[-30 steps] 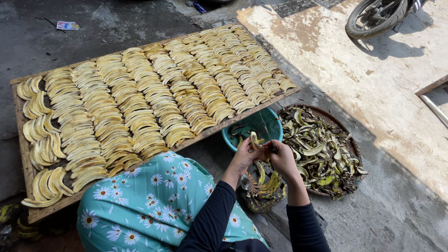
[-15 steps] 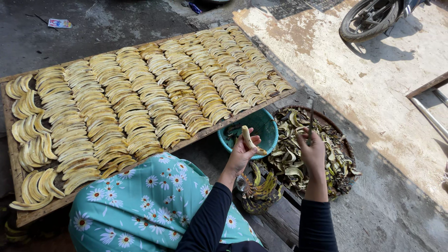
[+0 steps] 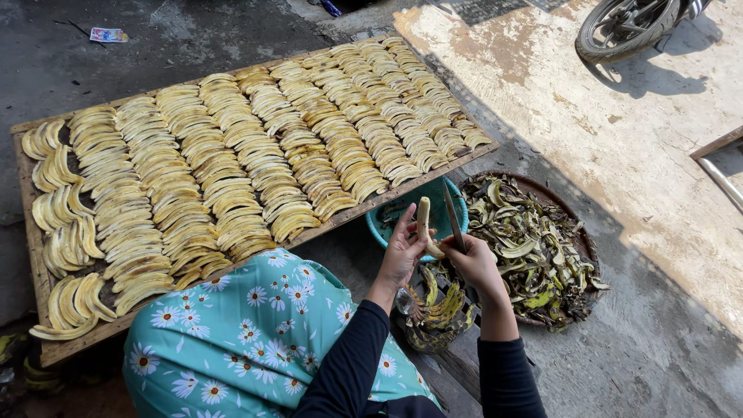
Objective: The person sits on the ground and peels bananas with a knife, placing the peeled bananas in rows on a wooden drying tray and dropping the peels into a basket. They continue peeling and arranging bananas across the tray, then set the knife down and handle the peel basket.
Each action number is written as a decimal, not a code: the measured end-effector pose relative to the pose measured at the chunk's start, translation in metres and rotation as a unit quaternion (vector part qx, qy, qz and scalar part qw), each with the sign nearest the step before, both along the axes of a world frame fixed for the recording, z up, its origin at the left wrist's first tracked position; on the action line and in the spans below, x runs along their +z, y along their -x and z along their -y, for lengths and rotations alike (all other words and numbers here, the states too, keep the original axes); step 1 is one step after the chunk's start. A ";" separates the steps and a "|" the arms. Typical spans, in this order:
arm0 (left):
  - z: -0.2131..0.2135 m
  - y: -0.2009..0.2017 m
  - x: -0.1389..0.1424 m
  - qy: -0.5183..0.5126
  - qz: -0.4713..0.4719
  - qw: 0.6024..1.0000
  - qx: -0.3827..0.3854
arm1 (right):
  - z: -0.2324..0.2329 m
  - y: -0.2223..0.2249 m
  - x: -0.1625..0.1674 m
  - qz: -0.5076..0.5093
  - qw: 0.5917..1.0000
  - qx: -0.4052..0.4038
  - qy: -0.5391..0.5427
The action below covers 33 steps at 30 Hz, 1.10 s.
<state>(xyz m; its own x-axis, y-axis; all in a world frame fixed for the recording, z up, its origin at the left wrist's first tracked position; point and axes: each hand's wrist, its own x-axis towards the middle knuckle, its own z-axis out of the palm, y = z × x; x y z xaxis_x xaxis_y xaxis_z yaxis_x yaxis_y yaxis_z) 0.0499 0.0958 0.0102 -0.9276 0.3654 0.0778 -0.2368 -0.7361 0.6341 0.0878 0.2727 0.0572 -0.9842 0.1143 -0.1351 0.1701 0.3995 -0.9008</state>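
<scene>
My left hand (image 3: 404,251) holds a peeled pale banana (image 3: 423,220) upright over a teal bowl (image 3: 387,224). My right hand (image 3: 474,262) grips a slim knife (image 3: 452,217), blade pointing up beside the banana. Below my hands a bunch of unpeeled bananas (image 3: 437,306) lies on the ground. A round tray (image 3: 576,232) to the right is heaped with banana peels (image 3: 526,248). My knee under a turquoise flowered cloth (image 3: 248,333) fills the lower left.
A large wooden drying rack (image 3: 31,232) covered with rows of sliced bananas (image 3: 232,170) lies on the ground to the left. A motorbike wheel (image 3: 619,31) stands at the top right. A wooden frame edge (image 3: 716,147) shows at the right.
My right hand went out over the peel tray and has come back next to the banana with the knife raised. The left hand has kept the banana over the bowl.
</scene>
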 end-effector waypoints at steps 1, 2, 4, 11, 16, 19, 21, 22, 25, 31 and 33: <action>0.000 0.000 0.000 -0.011 0.024 1.000 -0.008 | -0.001 -0.001 0.002 0.017 0.999 -0.009 0.038; -0.001 -0.001 0.000 -0.027 0.035 0.999 -0.015 | -0.003 -0.004 0.003 0.035 0.996 -0.018 0.076; -0.001 -0.002 0.001 -0.059 0.056 0.996 -0.030 | -0.007 -0.007 0.002 0.050 0.992 -0.028 0.115; 0.011 0.002 0.013 -0.187 0.158 0.967 -0.073 | -0.055 0.005 0.002 -0.177 0.936 -0.212 -0.218; 0.009 0.003 0.005 -0.180 0.137 0.942 -0.247 | -0.069 0.007 0.013 -0.079 0.969 -0.228 -0.060; 0.002 0.000 -0.004 -0.197 0.199 0.901 -0.331 | -0.046 -0.002 0.001 0.059 0.973 -0.113 0.195; 0.002 0.000 -0.003 -0.208 0.226 0.890 -0.336 | -0.031 -0.003 -0.007 0.048 0.971 -0.095 0.214; 0.003 -0.001 -0.002 -0.214 0.241 0.884 -0.338 | -0.024 -0.004 -0.011 0.046 0.970 -0.086 0.225; 0.007 0.007 0.015 -0.118 0.292 0.922 -0.225 | -0.004 0.003 -0.012 -0.001 0.958 -0.135 0.252; 0.044 0.046 0.069 -0.051 0.116 0.962 0.242 | 0.094 0.038 0.023 -0.109 0.925 -0.154 0.329; 0.070 0.066 0.080 0.042 0.093 0.948 0.302 | 0.141 0.039 0.043 -0.152 0.929 -0.083 0.327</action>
